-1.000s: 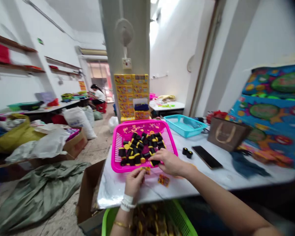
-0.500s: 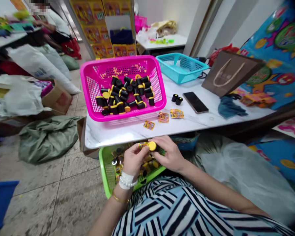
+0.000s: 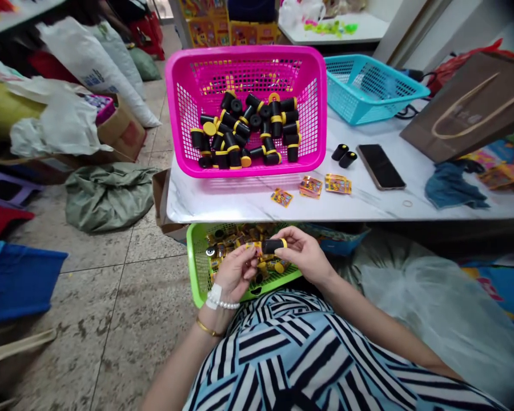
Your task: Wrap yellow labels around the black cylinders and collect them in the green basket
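Between my hands, over the green basket point(image 3: 192, 271), is a small black canister point(image 3: 273, 246) with a yellow end, lying sideways. The fingers of my right hand point(image 3: 306, 254) are closed round its yellow end. My left hand point(image 3: 235, 271) pinches a small yellow printed label point(image 3: 253, 247) at the canister's other end; whether the label is stuck on it I cannot tell. Inside the green basket lie many canisters with printed yellow wrapping. On the table above, a pink basket point(image 3: 248, 169) holds plain black canisters with yellow ends.
Small stacks of printed labels point(image 3: 310, 187) lie near the edge of the white table point(image 3: 223, 202). Two black canisters point(image 3: 344, 155), a phone point(image 3: 381, 166), a blue basket point(image 3: 374, 108) and a brown paper bag point(image 3: 462, 108) are to the right. Sacks and boxes stand at left.
The canister has turned from its yellow end facing up to lying sideways, yellow end to the right. My view has tilted down, so the table things sit higher in view.
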A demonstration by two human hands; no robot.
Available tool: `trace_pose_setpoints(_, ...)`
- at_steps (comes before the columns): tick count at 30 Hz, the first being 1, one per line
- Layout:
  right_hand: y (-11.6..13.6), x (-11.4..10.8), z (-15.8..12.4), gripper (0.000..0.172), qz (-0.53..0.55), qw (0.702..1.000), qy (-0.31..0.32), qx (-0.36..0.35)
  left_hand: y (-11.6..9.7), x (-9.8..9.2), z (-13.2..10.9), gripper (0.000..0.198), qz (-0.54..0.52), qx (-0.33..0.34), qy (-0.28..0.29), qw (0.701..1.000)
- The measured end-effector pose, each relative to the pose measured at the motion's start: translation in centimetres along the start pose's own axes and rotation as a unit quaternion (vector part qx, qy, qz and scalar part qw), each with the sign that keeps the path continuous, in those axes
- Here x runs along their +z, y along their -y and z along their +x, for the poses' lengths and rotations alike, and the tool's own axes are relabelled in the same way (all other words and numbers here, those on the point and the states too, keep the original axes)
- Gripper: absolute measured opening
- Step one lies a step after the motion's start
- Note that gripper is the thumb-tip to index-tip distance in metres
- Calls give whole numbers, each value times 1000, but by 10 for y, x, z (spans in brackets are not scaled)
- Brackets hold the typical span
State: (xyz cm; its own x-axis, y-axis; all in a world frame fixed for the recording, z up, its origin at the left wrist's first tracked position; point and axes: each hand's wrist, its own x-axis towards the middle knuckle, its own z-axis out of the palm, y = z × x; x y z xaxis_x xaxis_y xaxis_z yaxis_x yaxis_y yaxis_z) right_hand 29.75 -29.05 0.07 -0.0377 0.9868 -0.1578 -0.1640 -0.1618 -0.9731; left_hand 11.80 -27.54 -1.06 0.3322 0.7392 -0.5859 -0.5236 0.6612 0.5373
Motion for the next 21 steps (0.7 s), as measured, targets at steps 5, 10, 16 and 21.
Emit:
trace_pose_setpoints(5, 0, 4, -3, 25, -76, 997, -12, -16, 1, 1, 2, 27, -59, -22, 25, 998)
trace_pose_setpoints(10, 9, -2, -8, 24, -221, 971, 41, -77, 5, 2, 0, 31, 39, 27, 20, 999)
trace_pose_setpoints(16, 4, -3, -11, 26, -260, 957, 4, -128, 3, 0, -6, 36, 86, 52, 5, 995)
trace_pose_setpoints(21, -8, 6, -16, 24, -181, 975, 11, -131, 4, 4, -12, 35, 111, 105, -21, 988)
